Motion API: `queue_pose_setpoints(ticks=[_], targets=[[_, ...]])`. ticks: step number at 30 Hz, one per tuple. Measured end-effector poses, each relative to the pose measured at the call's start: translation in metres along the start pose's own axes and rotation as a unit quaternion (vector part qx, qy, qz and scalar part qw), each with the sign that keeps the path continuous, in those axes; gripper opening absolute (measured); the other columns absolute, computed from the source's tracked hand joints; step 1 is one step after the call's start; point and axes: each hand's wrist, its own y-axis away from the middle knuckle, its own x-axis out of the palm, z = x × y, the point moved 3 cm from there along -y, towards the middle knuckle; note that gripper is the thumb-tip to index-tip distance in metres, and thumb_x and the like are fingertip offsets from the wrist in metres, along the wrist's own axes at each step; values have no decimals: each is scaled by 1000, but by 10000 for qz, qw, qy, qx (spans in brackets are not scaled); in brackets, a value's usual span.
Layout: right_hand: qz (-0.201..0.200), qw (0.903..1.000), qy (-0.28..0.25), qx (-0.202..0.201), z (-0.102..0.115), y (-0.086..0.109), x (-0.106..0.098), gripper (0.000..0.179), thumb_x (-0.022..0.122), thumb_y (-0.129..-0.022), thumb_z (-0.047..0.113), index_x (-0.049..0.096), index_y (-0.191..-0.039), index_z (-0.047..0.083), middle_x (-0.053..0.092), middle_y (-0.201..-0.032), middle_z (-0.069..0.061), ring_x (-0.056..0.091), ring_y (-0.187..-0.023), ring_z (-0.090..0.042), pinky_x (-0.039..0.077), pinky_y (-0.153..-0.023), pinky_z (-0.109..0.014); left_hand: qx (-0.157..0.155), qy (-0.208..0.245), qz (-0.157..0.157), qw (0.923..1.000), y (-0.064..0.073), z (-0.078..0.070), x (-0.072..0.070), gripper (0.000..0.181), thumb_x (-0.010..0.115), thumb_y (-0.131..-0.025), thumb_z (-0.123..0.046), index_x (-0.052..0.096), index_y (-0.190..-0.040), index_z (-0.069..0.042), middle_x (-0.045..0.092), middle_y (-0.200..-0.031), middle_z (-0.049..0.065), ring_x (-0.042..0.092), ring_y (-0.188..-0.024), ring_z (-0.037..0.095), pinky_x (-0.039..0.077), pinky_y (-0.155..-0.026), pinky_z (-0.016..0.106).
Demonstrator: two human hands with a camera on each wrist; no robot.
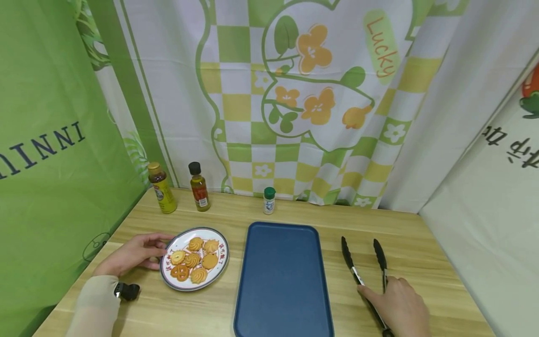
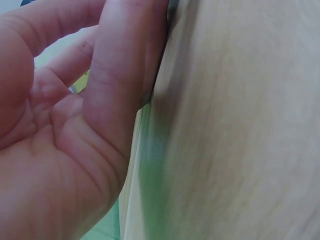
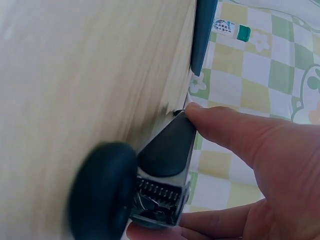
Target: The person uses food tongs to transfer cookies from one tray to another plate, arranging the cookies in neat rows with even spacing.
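Note:
My left hand (image 1: 136, 255) is at the left rim of a round white plate (image 1: 170, 281) with a dark edge, its fingers bent about the rim. Several cookies (image 1: 193, 260) lie on the plate, one shaped like a pretzel. In the left wrist view the fingers (image 2: 117, 65) are close beside the tabletop, and the plate is mostly hidden. On the right, my right hand (image 1: 402, 304) grips black-tipped metal tongs (image 1: 358, 277), thumb on one arm and fingers about the other. The tongs' arms are spread, tips pointing away from me. Their hinge end (image 3: 157, 200) shows in the right wrist view.
A blue rectangular tray (image 1: 283, 281) lies between plate and tongs. Along the back edge stand a yellow-labelled bottle (image 1: 164, 194), a black-capped oil bottle (image 1: 200, 189) and a green-capped shaker (image 1: 269, 202). Curtains (image 1: 269, 164) hang behind the wooden table (image 1: 210, 313).

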Motion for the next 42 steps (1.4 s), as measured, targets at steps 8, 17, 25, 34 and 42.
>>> queue_pose_setpoints(ticks=[8, 17, 25, 34, 42], targets=[[-13, 10000, -17, 0, 0, 0, 1, 93, 81, -88, 77, 70, -98, -15, 70, -91, -28, 65, -71, -31, 54, -51, -43, -9, -33, -17, 10000, 0, 0, 0, 64, 66, -109, -5, 40, -166, 11, 58, -130, 21, 74, -97, 19, 75, -86, 36], [-20, 10000, 35, -57, -2, -2, 1, 103, 77, -86, 84, 71, -106, -17, 71, -93, -27, 67, -72, -31, 57, -53, -46, -30, -3, -30, 10000, -1, 0, 0, 66, 67, -108, -5, 39, -166, 11, 57, -131, 22, 73, -97, 19, 75, -86, 36], [-125, 9999, 57, -12, -8, 4, 1, 104, 72, -91, 84, 71, -113, -18, 73, -97, -28, 70, -74, -34, 59, -54, -49, -25, -161, 35, 9999, -7, -4, 1, 66, 67, -108, -5, 39, -166, 11, 58, -132, 23, 73, -97, 20, 75, -85, 36], [-592, 9978, 185, -224, -14, 6, -9, 99, 58, -99, 85, 74, -117, -11, 73, -109, -31, 73, -83, -44, 63, -59, -55, 235, -1659, -467, 9847, -8, -26, -5, 57, 65, -112, -15, 49, -160, 11, 70, -125, 25, 71, -95, 26, 73, -74, 33], [-1676, 9770, -46, -1314, 3, -8, -29, 69, 69, -106, 62, 77, -131, -2, 77, -121, -26, 76, -91, -40, 63, -55, -44, 1075, -3523, -1880, 9105, 15, -83, 22, 50, 65, -115, -32, 65, -150, 2, 78, -126, 21, 75, -109, 40, 70, -85, 52]])
